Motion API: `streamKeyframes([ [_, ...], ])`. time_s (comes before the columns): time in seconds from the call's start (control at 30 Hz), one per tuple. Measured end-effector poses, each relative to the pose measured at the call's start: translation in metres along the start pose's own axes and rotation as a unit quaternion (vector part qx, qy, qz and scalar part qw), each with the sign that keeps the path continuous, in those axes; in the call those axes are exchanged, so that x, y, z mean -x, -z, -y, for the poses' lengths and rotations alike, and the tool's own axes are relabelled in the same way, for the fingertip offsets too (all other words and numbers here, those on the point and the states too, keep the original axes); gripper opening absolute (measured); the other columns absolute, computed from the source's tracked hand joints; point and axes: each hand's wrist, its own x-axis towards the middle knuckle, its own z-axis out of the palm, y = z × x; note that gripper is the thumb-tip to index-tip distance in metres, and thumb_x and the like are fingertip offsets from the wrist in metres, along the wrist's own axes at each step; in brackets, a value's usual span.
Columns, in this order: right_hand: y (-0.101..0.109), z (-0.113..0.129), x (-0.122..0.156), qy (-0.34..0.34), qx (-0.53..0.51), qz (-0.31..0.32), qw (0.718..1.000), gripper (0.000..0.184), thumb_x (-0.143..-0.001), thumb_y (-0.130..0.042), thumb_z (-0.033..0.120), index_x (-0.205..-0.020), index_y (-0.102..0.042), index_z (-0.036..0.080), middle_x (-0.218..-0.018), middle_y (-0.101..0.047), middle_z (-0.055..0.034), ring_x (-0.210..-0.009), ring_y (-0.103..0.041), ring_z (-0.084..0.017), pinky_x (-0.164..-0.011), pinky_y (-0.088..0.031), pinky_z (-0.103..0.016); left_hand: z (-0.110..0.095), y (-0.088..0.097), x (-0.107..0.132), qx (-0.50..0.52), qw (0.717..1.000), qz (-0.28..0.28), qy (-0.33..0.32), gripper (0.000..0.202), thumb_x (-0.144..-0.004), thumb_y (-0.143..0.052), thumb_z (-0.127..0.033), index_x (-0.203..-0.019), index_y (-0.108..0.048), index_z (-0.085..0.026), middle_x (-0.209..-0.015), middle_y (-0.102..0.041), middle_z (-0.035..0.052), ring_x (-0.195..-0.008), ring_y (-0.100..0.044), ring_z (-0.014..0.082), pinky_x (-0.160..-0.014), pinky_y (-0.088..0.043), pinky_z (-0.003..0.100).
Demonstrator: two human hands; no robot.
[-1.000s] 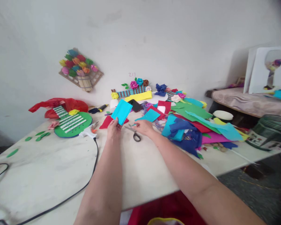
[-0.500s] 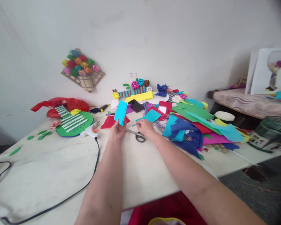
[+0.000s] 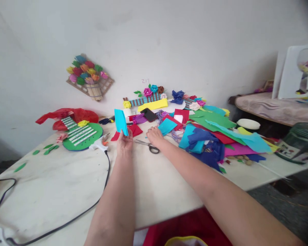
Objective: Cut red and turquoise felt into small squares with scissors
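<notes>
My left hand [image 3: 125, 141] is closed on a folded light-blue paper piece [image 3: 120, 121], pinched at its lower end and held upright above the table. To its right, my right hand [image 3: 154, 136] has its fingers bent together, low over the table; what they hold, if anything, is too small to make out. Scissors [image 3: 150, 147] with dark handles lie between the hands, blades toward the left. Just beyond the right hand is a flat light-blue sheet [image 3: 167, 126]. Behind the left hand lies a red sheet [image 3: 135, 131].
A glue gun [image 3: 99, 145] with a black cord [image 3: 97, 198] lies at left, beside a green guitar-shaped craft [image 3: 94, 129]. Coloured sheets [image 3: 213, 118] pile up at right, near a glass jar [image 3: 297, 143]. A phone [image 3: 149, 115] and paper flowers [image 3: 148, 92] are at the back.
My left hand has moved slightly left, and the folded blue paper has turned and tilted leftward. My right hand has shifted slightly, and the small blue strip seen at its fingertips no longer shows clearly.
</notes>
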Motion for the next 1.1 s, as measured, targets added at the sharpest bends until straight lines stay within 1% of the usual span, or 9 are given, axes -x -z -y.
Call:
streamKeyframes([
  [0.17, -0.001, 0.000, -0.006, -0.017, -0.020, -0.012, 1.000, 0.030, -0.085, -0.038, 0.008, -0.097, -0.066, 0.011, -0.100, -0.065, -0.0151, -0.100, -0.053, -0.025, -0.088, -0.033, -0.037, -0.003, 0.002, -0.003, 0.000, 1.000, -0.004, -0.008, 0.017, -0.087, -0.048, -0.017, -0.074, -0.059, -0.015, -0.068, -0.066, 0.0013, -0.070, -0.065, 0.0095, -0.077, -0.052, 0.025],
  [0.3, 0.004, 0.010, -0.016, -0.067, -0.117, 0.003, 0.991, 0.028, -0.086, -0.041, 0.015, -0.108, -0.058, 0.019, -0.102, -0.066, -0.0094, -0.093, -0.059, -0.021, -0.077, -0.041, -0.031, -0.008, 0.000, -0.003, 0.031, 0.999, -0.018, -0.024, 0.018, -0.088, -0.046, -0.016, -0.075, -0.058, -0.015, -0.068, -0.066, 0.0007, -0.068, -0.065, 0.0080, -0.075, -0.052, 0.023],
  [0.4, 0.009, 0.022, -0.025, -0.042, -0.160, 0.018, 0.986, 0.027, -0.086, -0.042, 0.021, -0.110, -0.057, 0.021, -0.105, -0.065, -0.0077, -0.094, -0.060, -0.021, -0.074, -0.043, -0.028, -0.010, -0.001, -0.002, 0.044, 0.998, -0.025, -0.035, 0.019, -0.089, -0.045, -0.015, -0.074, -0.057, -0.015, -0.067, -0.066, 0.0003, -0.067, -0.065, 0.0078, -0.074, -0.052, 0.022],
  [0.5, 0.013, 0.035, -0.031, 0.007, -0.144, 0.067, 0.987, 0.029, -0.084, -0.045, 0.015, -0.108, -0.059, 0.018, -0.110, -0.064, -0.0101, -0.099, -0.060, -0.021, -0.077, -0.044, -0.028, -0.009, 0.000, -0.002, 0.028, 0.999, -0.019, -0.034, 0.020, -0.089, -0.045, -0.017, -0.073, -0.057, -0.015, -0.066, -0.066, 0.0004, -0.067, -0.065, 0.0083, -0.073, -0.052, 0.022],
  [0.6, 0.014, 0.046, -0.035, 0.021, -0.116, 0.105, 0.988, 0.033, -0.083, -0.042, 0.009, -0.112, -0.058, 0.012, -0.113, -0.062, -0.0140, -0.103, -0.058, -0.022, -0.081, -0.045, -0.030, -0.007, 0.002, -0.002, 0.001, 0.999, -0.007, -0.039, 0.021, -0.089, -0.045, -0.018, -0.072, -0.058, -0.016, -0.067, -0.066, 0.0008, -0.070, -0.065, 0.0093, -0.074, -0.052, 0.023],
  [0.77, 0.007, 0.053, -0.042, 0.025, -0.105, 0.070, 0.992, 0.035, -0.084, -0.037, 0.007, -0.112, -0.058, 0.007, -0.114, -0.061, -0.0176, -0.108, -0.056, -0.025, -0.086, -0.044, -0.035, -0.005, 0.004, -0.004, -0.037, 0.998, -0.003, -0.053, 0.021, -0.088, -0.047, -0.020, -0.070, -0.059, -0.018, -0.071, -0.067, 0.0015, -0.074, -0.065, 0.0102, -0.076, -0.051, 0.023],
  [0.9, -0.004, 0.048, -0.046, -0.037, -0.180, 0.048, 0.982, 0.027, -0.083, -0.046, 0.018, -0.106, -0.060, 0.013, -0.108, -0.064, -0.0131, -0.100, -0.060, -0.023, -0.080, -0.046, -0.031, -0.006, 0.004, -0.005, -0.024, 0.998, -0.009, -0.049, 0.021, -0.088, -0.047, -0.018, -0.071, -0.059, -0.018, -0.070, -0.066, 0.0006, -0.071, -0.065, 0.0085, -0.077, -0.050, 0.023],
  [1.0, -0.009, 0.039, -0.048, -0.118, -0.315, -0.033, 0.941, 0.019, -0.083, -0.048, 0.023, -0.095, -0.061, 0.015, -0.099, -0.067, -0.0088, -0.091, -0.062, -0.019, -0.075, -0.048, -0.028, -0.006, 0.002, -0.003, -0.005, 0.999, -0.009, -0.038, 0.020, -0.088, -0.047, -0.017, -0.072, -0.059, -0.018, -0.069, -0.066, -0.0005, -0.070, -0.064, 0.0077, -0.078, -0.051, 0.023],
  [1.1, -0.009, 0.029, -0.048, -0.205, -0.485, -0.065, 0.848, 0.012, -0.083, -0.048, 0.018, -0.087, -0.059, 0.015, -0.078, -0.067, -0.0041, -0.063, -0.061, -0.012, -0.060, -0.050, -0.024, -0.005, 0.000, 0.001, 0.011, 0.999, -0.008, -0.032, 0.019, -0.087, -0.047, -0.015, -0.072, -0.058, -0.017, -0.068, -0.066, -0.0008, -0.069, -0.064, 0.0079, -0.078, -0.051, 0.024],
])
